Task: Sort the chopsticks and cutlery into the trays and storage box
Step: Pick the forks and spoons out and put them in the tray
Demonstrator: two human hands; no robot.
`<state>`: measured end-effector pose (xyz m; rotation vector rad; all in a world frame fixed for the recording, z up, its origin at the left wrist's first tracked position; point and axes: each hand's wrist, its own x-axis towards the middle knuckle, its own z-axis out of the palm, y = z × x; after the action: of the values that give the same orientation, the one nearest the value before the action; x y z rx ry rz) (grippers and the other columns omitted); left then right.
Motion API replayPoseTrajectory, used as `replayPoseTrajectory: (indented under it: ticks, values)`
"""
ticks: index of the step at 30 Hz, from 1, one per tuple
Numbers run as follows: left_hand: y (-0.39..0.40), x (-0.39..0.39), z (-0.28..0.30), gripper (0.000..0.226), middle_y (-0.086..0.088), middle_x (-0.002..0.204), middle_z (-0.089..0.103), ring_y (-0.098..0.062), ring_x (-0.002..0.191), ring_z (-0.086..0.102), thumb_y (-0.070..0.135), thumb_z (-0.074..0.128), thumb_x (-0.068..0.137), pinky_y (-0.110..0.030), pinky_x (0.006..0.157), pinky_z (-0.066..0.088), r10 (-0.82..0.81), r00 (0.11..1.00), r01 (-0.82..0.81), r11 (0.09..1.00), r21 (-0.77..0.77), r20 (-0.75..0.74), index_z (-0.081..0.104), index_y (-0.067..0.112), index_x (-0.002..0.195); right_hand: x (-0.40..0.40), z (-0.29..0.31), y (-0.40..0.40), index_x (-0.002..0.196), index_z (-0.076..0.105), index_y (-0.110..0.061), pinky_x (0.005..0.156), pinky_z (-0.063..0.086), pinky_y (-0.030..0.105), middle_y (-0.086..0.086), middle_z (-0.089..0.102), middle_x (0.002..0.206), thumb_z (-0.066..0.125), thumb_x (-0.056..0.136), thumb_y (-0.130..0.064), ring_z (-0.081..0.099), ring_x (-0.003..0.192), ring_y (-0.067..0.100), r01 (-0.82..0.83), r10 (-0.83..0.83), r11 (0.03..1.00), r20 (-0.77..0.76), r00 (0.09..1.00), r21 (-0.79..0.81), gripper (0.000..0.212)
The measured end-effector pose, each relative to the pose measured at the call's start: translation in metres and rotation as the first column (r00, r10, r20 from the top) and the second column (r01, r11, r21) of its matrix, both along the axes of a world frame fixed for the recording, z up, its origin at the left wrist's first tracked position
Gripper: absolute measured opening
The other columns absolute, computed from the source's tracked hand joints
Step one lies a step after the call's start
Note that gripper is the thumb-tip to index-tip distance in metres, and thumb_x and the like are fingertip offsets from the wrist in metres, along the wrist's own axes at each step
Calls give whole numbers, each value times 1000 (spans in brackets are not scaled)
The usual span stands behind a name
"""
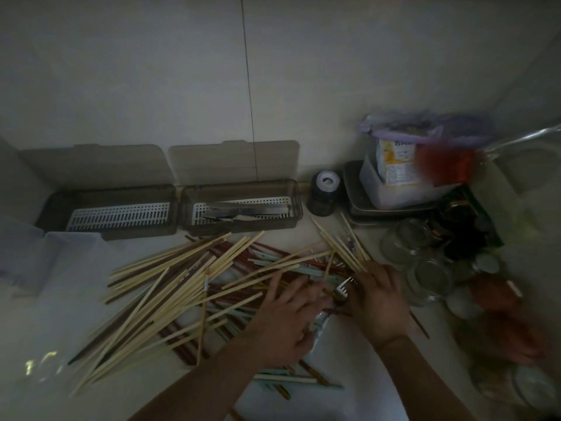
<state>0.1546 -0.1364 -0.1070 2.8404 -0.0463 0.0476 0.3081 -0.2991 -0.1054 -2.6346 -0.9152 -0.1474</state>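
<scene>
A loose pile of chopsticks [188, 287], pale bamboo, dark red and light teal, covers the middle of the counter. My left hand [282, 320] rests on the pile's right side with its fingers spread. My right hand [379, 302] grips a fan of pale bamboo chopsticks [340, 244] that point up and left. A metal fork [344, 288] lies between my hands, tines up, next to my right thumb. At the back stand two dark trays with open lids. The left tray [48, 214] is empty; the right tray [299, 212] holds metal cutlery. A clear storage box [45, 259] sits at the far left.
The tiled wall runs right behind the trays. A dark jar with a white lid [323, 192] stands beside the right tray. A steel tray [355, 205] holds a plastic tub and a purple bag. Glass jars [425, 268] crowd the right side.
</scene>
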Motion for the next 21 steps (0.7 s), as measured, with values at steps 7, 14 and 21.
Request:
replayPoseTrajectory:
  ticks: [7, 14, 21]
  values:
    - [-7, 0, -13, 58, 4, 165, 4, -27, 149, 12, 52, 40, 94, -69, 114, 2, 24, 994, -17, 998, 64, -111, 33, 31, 147, 4, -6, 1, 74, 66, -23, 82, 31, 31, -1, 62, 96, 49, 74, -40, 54, 97, 33, 86, -93, 994, -116, 989, -69, 24]
    - [0, -7, -10, 49, 1, 162, 16, -29, 146, 20, 53, 41, 94, -68, 114, 10, 83, 994, -79, 995, 52, -76, 44, 31, 138, 20, 64, 16, 75, 63, -13, 55, 31, 6, -16, 52, 65, 64, 85, -8, 52, 62, 4, 311, -190, 896, -360, 913, 317, 11]
    - [-10, 13, 21, 47, 8, 144, 46, -18, 129, 44, 52, 47, 98, -41, 109, 33, 276, 947, -201, 909, -366, 165, 47, 32, 140, 11, 106, 39, 82, 60, -23, 67, 43, 5, -14, 64, 77, 65, 87, -3, 60, 71, -8, 214, 36, 690, -328, 944, 691, 21]
